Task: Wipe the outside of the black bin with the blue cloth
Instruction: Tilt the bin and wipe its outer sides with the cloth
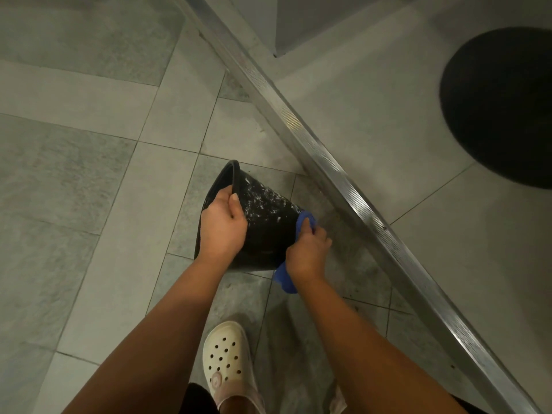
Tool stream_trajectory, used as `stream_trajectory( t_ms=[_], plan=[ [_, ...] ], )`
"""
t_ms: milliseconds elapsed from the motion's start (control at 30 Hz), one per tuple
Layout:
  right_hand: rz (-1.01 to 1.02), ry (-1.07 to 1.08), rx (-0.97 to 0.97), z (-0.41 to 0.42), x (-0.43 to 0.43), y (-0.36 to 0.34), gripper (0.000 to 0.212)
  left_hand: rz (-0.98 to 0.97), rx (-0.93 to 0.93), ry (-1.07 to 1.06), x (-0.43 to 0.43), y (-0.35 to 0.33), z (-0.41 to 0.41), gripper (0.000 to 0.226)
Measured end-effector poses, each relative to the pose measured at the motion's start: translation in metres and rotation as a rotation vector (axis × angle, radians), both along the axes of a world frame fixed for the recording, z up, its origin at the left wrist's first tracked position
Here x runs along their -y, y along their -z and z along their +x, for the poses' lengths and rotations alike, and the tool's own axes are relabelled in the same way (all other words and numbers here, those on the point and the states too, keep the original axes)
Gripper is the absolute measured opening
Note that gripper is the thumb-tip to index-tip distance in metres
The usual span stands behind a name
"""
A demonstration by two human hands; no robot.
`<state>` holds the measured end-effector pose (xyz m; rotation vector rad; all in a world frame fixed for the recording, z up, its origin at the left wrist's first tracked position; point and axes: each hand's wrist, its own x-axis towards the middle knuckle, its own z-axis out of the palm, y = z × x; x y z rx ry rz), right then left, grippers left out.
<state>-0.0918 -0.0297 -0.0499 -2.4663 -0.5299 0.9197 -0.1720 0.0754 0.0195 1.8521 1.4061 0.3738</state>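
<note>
Black bin (pixel 268 231), blue cloth (pixel 285 279) against it

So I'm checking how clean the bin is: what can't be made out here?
Head view only.
Black bin: its floor-facing side and base, hidden by its own wall and the right hand.
Blue cloth: mostly covered by that hand.
White flecks on the bin: suds or dirt, too small to tell.
Dark round shape: cut off by the right edge.

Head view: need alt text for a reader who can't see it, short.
A person's left hand grips the rim of a tilted black bin while the right hand holds a blue cloth against its white-flecked outer wall. Underneath is a grey tiled floor, with a metal strip alongside.
</note>
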Motion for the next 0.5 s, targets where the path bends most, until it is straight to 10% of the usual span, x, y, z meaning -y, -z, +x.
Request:
stream_trajectory(
  t_ms=[500],
  plan=[
    [-0.03,-0.125,0.051,0.017,0.002,0.006,0.055,0.012,0.001,-0.006,0.0,0.003,-0.001,0.035]
  ],
)
